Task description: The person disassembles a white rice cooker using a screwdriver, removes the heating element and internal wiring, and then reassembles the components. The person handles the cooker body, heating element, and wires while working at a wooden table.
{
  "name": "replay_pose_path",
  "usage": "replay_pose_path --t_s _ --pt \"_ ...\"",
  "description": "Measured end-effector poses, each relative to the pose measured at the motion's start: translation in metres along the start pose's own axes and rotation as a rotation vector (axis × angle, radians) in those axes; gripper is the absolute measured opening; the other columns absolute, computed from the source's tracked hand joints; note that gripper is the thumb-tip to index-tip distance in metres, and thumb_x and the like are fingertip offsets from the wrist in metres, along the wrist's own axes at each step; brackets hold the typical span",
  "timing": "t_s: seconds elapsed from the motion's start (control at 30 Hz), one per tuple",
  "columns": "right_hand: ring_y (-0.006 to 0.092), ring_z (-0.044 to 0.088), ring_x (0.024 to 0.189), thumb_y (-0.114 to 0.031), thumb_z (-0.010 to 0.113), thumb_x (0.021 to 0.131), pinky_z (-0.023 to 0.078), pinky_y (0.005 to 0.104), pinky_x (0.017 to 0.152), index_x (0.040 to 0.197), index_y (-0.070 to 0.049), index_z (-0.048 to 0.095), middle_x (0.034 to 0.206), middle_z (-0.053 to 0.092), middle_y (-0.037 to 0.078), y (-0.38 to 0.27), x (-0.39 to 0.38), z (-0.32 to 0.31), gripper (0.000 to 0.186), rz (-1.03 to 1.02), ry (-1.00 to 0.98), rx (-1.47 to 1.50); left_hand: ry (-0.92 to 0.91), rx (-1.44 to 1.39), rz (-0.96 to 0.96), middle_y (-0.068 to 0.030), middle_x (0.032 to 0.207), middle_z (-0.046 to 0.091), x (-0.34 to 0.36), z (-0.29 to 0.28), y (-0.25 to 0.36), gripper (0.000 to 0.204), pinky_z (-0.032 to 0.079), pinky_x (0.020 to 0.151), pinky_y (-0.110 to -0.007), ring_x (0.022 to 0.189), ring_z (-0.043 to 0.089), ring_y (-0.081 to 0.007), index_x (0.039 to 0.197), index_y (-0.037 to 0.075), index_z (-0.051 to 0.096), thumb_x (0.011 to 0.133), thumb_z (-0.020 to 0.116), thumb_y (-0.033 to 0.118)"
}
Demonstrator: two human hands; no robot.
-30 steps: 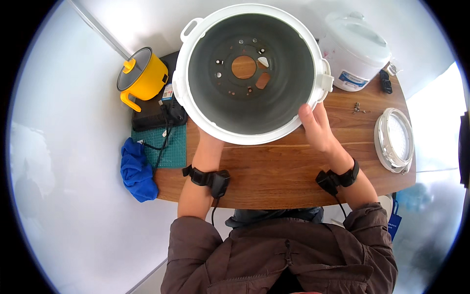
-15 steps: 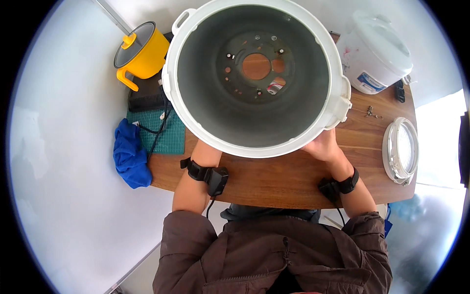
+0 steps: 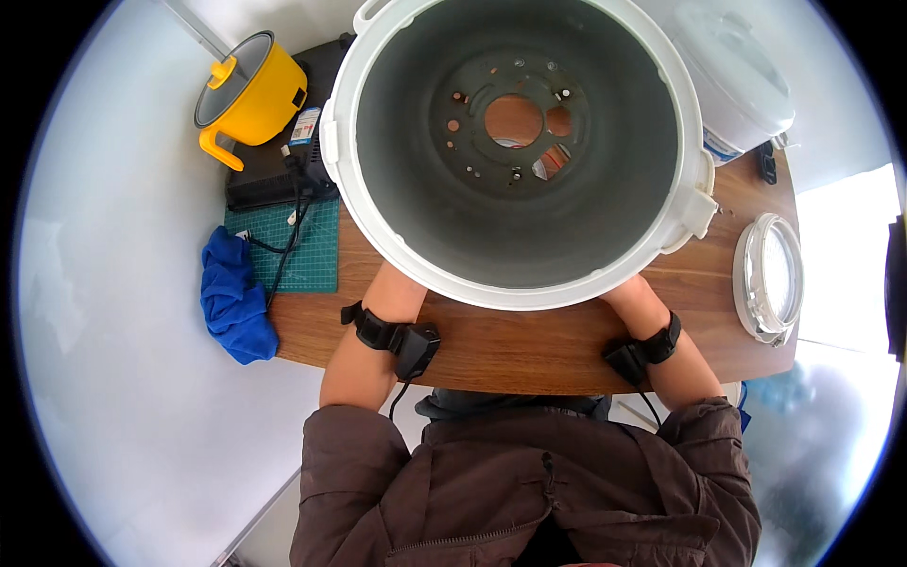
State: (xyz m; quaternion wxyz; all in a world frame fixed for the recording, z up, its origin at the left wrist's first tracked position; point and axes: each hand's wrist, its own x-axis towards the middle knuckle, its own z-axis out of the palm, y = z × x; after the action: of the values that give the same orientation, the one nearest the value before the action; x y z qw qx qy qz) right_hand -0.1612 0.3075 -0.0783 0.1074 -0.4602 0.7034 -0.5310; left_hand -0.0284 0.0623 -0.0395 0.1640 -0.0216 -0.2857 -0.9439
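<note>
A large white-rimmed rice cooker housing [image 3: 605, 208], grey inside, is held up over the table, its open mouth toward me. Its bottom has a big round hole, smaller holes and a few screw posts; wood shows through the openings. From the lower left, my left hand [image 3: 404, 286] reaches beneath the housing, its fingers hidden by the rim. My right hand [image 3: 625, 289] goes under the near right side, fingers also out of sight. Both hands support the housing from below. A latch piece [image 3: 697, 213] juts from the rim at the right.
On the wooden table [image 3: 510, 350], a yellow pot [image 3: 260, 99], a black device [image 3: 260, 192], a green cutting mat [image 3: 316, 255] and a blue cloth [image 3: 231, 298] lie left. At right are a white cooker [image 3: 742, 85] and a round lid part [image 3: 770, 279]. Small screws [image 3: 726, 211] lie partly behind the latch.
The housing has come closer to me and turned somewhat, shifting a little right in view. It now covers more of the small screws, and less of my right hand shows.
</note>
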Motion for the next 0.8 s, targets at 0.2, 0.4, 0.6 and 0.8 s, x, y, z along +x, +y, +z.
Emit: replay_pose_path --t_s 0.2,0.4,0.6,0.8 --pt "0.0321 0.07 0.11 -0.013 0.086 0.081 0.057 0.0432 0.095 0.12 -0.004 0.074 0.119 0.075 0.015 -0.013 0.004 -0.008 0.042 -0.015 -0.022 0.141 0.007 0.003 -0.012 -0.0142 0.147 0.058 0.004 -0.007 -0.001 0.049 0.054 0.108 -0.046 0.13 0.061 -0.031 0.151 0.005 0.048 0.112 0.035 0.033" --pt "0.0293 0.071 0.107 -0.012 0.087 0.08 0.057 0.0428 0.092 0.122 -0.003 0.072 0.119 0.074 0.015 0.009 -0.004 0.0 0.046 -0.072 0.069 0.149 -0.003 -0.001 -0.025 -0.0143 0.148 0.057 0.002 -0.006 -0.001 0.05 0.054 0.108 -0.046 0.13 0.061 -0.0311 0.151 0.005 0.047 0.112 0.035 0.034" --pt "0.0338 0.073 0.103 -0.013 0.09 0.076 0.058 0.0448 0.088 0.115 -0.002 0.075 0.112 0.076 0.016 0.005 -0.002 -0.004 0.044 -0.245 0.109 -0.232 -0.005 -0.003 -0.033 -0.0145 0.148 0.057 -0.002 -0.004 -0.002 0.05 0.054 0.108 -0.046 0.13 0.061 -0.0312 0.151 0.005 0.047 0.112 0.035 0.034" --pt "0.0348 0.073 0.102 -0.013 0.09 0.075 0.058 0.0464 0.088 0.115 -0.003 0.075 0.112 0.076 0.015 0.006 -0.003 -0.002 0.044 -0.13 0.123 -0.119 -0.012 -0.007 -0.043 -0.0146 0.148 0.057 -0.004 -0.002 -0.002 0.05 0.054 0.108 -0.046 0.13 0.061 -0.0313 0.151 0.005 0.047 0.112 0.035 0.035"
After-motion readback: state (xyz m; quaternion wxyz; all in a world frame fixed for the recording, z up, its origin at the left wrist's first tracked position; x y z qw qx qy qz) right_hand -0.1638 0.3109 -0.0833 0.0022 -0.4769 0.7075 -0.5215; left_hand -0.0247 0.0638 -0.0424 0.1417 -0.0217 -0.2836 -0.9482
